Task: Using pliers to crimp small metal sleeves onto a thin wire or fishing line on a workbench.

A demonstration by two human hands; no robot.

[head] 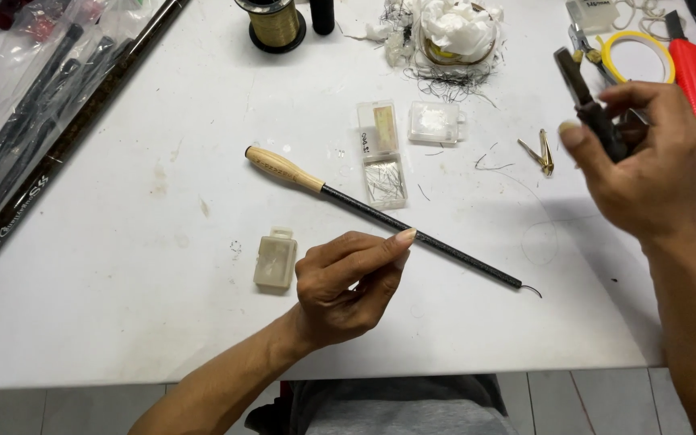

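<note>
Head | left hand [348, 282] pinches rod [380, 213] | right hand [646, 165] grips pliers [594, 109]

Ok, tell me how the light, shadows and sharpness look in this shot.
Head view: even, bright light on the white table, slightly washed out; soft shadows lie beside the left hand and under the right hand; the thin rod is sharp; the dark tool in the right hand looks slightly soft; no strong glare.
</note>
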